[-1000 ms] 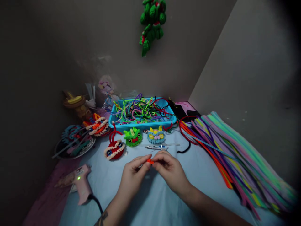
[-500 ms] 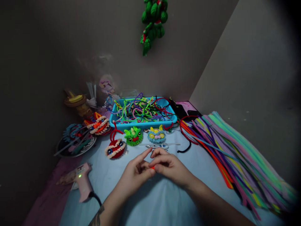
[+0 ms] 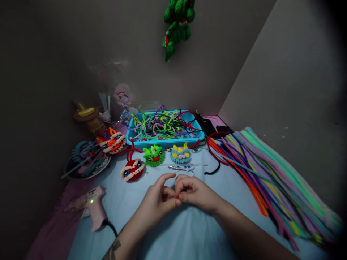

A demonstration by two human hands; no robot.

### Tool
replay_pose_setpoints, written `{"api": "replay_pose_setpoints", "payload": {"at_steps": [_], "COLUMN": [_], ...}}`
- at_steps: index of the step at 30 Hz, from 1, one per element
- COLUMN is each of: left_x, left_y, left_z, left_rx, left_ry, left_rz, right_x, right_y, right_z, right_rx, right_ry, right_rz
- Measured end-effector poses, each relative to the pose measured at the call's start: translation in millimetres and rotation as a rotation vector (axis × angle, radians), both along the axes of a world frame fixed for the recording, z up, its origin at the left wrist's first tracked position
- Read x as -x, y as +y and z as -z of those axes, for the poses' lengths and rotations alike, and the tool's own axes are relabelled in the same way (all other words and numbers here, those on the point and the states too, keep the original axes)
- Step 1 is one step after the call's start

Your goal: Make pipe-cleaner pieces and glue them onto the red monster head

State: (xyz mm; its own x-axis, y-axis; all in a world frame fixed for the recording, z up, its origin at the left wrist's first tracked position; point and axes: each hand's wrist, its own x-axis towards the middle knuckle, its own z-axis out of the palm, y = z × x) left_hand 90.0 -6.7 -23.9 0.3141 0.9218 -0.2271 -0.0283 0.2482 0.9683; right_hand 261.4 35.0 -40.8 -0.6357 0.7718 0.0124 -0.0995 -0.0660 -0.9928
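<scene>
My left hand and my right hand meet above the middle of the cloth. Between their fingertips is a small orange piece, mostly covered, so its shape cannot be made out. Thumb and fingers of both hands pinch at it. Just beyond my fingers lie small scissors beside a thin rod. Behind these sit a green fuzzy dragon-like head and a blue one with yellow horns. A red round one with cream trim lies to the left.
A pink glue gun with a lit green light lies at left, near a metal bowl. A blue tray of tangled pipe cleaner scraps stands at the back. Bundles of long pipe cleaners spread along the right. Green decorations hang above.
Both hands have shifted slightly down, exposing more of the scissors. My left index finger has curled further, and less of the orange piece shows.
</scene>
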Motion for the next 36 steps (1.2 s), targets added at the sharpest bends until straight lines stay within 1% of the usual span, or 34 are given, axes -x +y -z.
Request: {"api": "replay_pose_setpoints", "payload": {"at_steps": [3, 6, 8, 12, 15, 20, 22, 23, 25, 27, 29, 31, 33, 34, 36], "left_x": [4, 9, 9, 5, -3, -18, -20, -19, -15, -8, -1, 3, 4, 3, 1], "left_y": [-1, 0, 1, 3, 4, -1, -2, -3, -1, 2, 5, 7, 6, 6, 5], "left_z": [-2.2, -6.0, -8.4, -8.3, -2.3, 8.0, 9.4, 9.4, 8.4, 6.4, 4.2, 2.5, 2.3, 2.6, 3.5], "left_rx": [-0.05, -0.054, -0.014, 0.074, 0.126, 0.228, 0.292, 0.308, 0.276, 0.191, 0.109, 0.061, 0.045, 0.044, 0.05], "left_ry": [0.114, 0.14, 0.091, -0.117, -0.234, -0.284, -0.355, -0.378, -0.346, -0.218, -0.071, 0.022, 0.037, 0.031, 0.015], "left_rz": [0.064, 0.079, 0.057, -0.046, -0.14, -0.199, -0.208, -0.204, -0.203, -0.207, -0.173, -0.102, -0.04, -0.026, -0.025], "right_x": [0, 0, 0, -1, -3, -3, -1, 0, 2, 3, 2, -1, -4, -5, -6], "right_y": [0, -2, -4, -6, -8, -11, -13, -14, -15, -15, -13, -8, -5, -3, -3], "right_z": [0.0, -4.9, -10.5, -20.1, -20.3, -10.0, -6.0, -4.8, -4.8, -8.2, -13.6, -18.9, -22.3, -23.0, -22.8], "right_rx": [-0.03, -0.125, -0.207, -0.336, -0.523, -0.923, -1.012, -1.031, -1.024, -0.937, -0.764, -0.571, -0.431, -0.39, -0.348], "right_ry": [-0.023, -0.088, -0.132, -0.149, -0.158, -0.295, -0.348, -0.358, -0.333, -0.27, -0.214, -0.177, -0.148, -0.135, -0.12], "right_rz": [-0.058, -0.015, 0.012, 0.029, 0.101, 0.279, 0.349, 0.372, 0.394, 0.38, 0.32, 0.226, 0.139, 0.114, 0.117]}}
